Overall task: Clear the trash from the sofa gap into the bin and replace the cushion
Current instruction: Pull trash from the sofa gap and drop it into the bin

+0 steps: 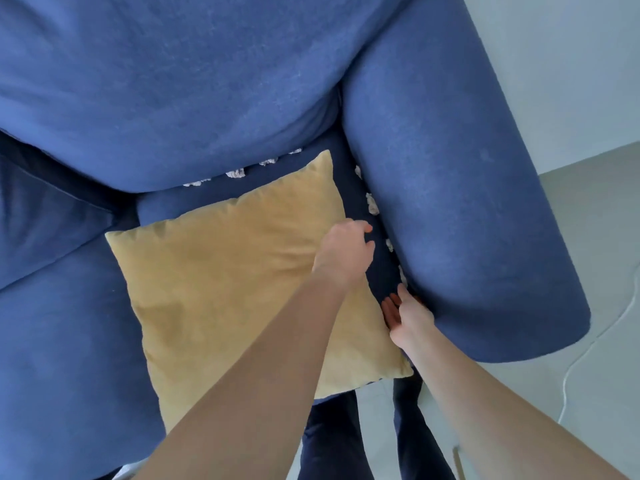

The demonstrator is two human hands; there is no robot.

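Two bare forearms reach in; the left hand (344, 252) curls over the yellow cushion (239, 271) at its right edge — soft, light, best pinched there. The right hand (408, 315) lies open and empty by the armrest (460, 209) gap, near the small, crumpled paper scraps (372, 204) — easily pinched.

Blue sofa (86, 341), seen from above, with a yellow cushion (225, 289) flat on the seat near the right armrest (450, 220). Crumpled paper scraps (372, 204) wedged along the gaps beside the armrest and under the backrest (173, 81).
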